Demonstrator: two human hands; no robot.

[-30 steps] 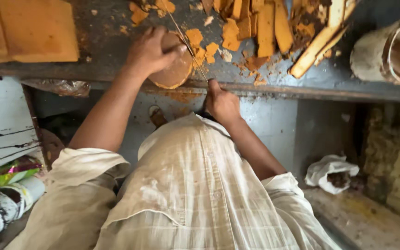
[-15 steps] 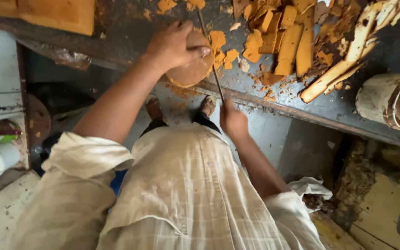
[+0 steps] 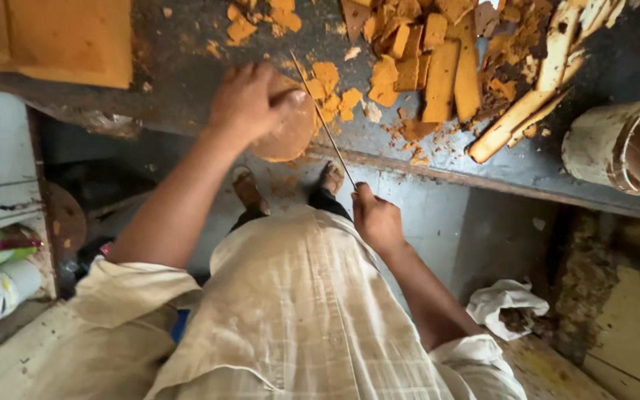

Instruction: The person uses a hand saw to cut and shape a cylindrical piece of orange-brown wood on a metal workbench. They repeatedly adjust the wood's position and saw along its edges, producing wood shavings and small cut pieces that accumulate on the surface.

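the round brown disc (image 3: 284, 132) lay at the near edge of the dark surface (image 3: 187, 89), partly hanging over that edge. the left hand (image 3: 250, 100) was pressed flat on top of the disc, fingers spread and curled a little over its far side. a thin metal rod (image 3: 324, 122) ran in a slant just to the right of the disc, touching or almost touching its rim; i could not tell which. the right hand (image 3: 375, 218) was below the disc, off the surface, and it was closed in a pinch around the lower end of the rod.

farther right of the disc was a pile of orange wood pieces (image 3: 424, 67) with small chips around it, and beyond that some pale long sticks (image 3: 527, 104). far to the right of the disc stood a dirty white bucket (image 3: 616, 144). to the left of the disc, an orange board (image 3: 61, 37) lay on the surface.

in my judgement the risk was a slip: the rod was thin and near the left thumb, so if the disc turned under the palm the tip could hit the fingers. also the disc could fall to the floor, because so much of it was over the edge.
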